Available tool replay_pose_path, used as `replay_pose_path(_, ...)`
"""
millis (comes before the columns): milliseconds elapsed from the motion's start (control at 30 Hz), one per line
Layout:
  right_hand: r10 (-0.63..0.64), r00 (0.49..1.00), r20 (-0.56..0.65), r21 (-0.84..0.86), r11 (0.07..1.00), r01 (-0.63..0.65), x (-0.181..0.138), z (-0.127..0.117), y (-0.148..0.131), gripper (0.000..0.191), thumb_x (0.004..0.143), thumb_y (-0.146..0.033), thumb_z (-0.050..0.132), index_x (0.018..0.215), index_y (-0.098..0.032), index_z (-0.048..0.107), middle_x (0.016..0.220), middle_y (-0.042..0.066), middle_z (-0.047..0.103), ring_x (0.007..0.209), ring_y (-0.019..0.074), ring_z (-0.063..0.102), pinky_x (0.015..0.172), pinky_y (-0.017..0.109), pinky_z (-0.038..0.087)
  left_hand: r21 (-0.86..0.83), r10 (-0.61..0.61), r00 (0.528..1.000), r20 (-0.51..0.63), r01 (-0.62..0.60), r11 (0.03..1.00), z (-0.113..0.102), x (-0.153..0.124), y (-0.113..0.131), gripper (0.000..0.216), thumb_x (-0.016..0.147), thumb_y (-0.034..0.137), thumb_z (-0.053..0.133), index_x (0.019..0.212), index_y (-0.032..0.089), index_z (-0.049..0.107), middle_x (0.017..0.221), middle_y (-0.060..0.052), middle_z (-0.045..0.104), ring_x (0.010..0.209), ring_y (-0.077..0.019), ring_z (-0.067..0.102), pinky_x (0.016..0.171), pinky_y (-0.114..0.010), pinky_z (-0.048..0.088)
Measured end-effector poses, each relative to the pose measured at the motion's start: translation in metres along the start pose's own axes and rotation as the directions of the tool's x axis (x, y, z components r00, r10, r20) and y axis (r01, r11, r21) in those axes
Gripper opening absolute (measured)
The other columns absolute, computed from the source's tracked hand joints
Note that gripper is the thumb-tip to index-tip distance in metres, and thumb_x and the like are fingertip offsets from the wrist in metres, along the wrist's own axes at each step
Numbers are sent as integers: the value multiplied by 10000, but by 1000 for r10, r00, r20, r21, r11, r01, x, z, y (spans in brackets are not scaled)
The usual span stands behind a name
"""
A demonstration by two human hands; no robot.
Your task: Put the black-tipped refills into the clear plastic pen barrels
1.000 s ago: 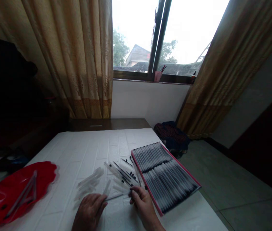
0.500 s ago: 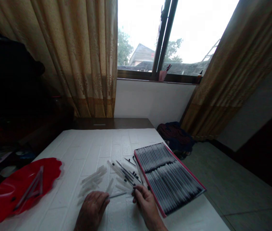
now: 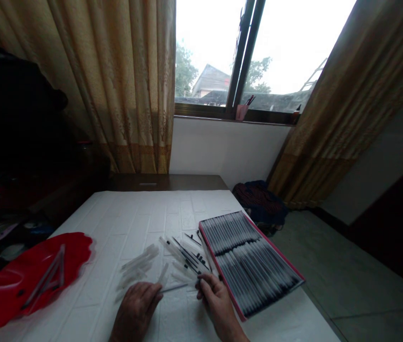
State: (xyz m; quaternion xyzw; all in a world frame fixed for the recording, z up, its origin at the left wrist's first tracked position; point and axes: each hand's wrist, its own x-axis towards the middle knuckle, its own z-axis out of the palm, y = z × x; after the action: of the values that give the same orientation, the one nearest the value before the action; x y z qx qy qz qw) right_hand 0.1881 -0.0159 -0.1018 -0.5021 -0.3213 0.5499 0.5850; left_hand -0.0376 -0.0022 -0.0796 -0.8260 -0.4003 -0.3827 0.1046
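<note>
My left hand [image 3: 136, 306] is closed in a pinch on a thin dark pen refill [image 3: 174, 288], which points right toward the other hand. Thumb and fingers of my right hand [image 3: 216, 302] are pressed together around a small dark piece, mostly hidden by the fingertips. Just beyond both hands lies a loose pile of dark refills and pale pen parts [image 3: 189, 256]. Translucent pen tubes [image 3: 139, 261] are heaped beyond my left hand. Right of my right hand, a pink-edged box [image 3: 276, 248] holds two rows of pens [image 3: 254, 273] with dark ends.
On the left of the white table [image 3: 80, 311] is a red scalloped tray [image 3: 0, 294] with a few clear tubes in it. A dark cloth bundle [image 3: 260, 202] sits beyond the table's right edge. Curtains [image 3: 133, 95] flank the window, with a pink cup [image 3: 241, 112] on its sill.
</note>
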Motion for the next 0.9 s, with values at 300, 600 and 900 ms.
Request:
replay_pose_path(300, 21, 1000, -16, 35, 999, -21, 0, 3, -2, 473, 559, -555, 779, 796, -157, 685, 587, 10, 650, 462, 93, 510, 407, 173, 299, -21, 13, 1000, -18, -13, 1000, 6, -8, -3, 234, 944, 376, 424, 1036, 224, 574, 813, -12, 699, 752, -149, 665, 711, -275, 524)
replay_pose_path(600, 29, 1000, -8, 35, 999, -29, 1, 1, 1, 470, 572, -552, 777, 819, -164, 679, 632, 17, 664, 493, 105, 536, 418, 178, 312, -26, -21, 998, 53, 22, 999, 0, 0, -1, 281, 953, 392, 387, 918, 250, 627, 759, 2, 683, 684, -140, 652, 653, -266, 516)
replay_pose_path(900, 2, 1000, -29, 30, 1000, -1, 0, 2, 0, 460, 564, -548, 782, 791, -158, 690, 612, 14, 652, 479, 94, 516, 416, 181, 311, -26, 2, 1000, -8, -2, 1000, 6, -7, -3, 227, 950, 364, 403, 958, 246, 597, 785, 0, 698, 717, -139, 666, 684, -269, 530)
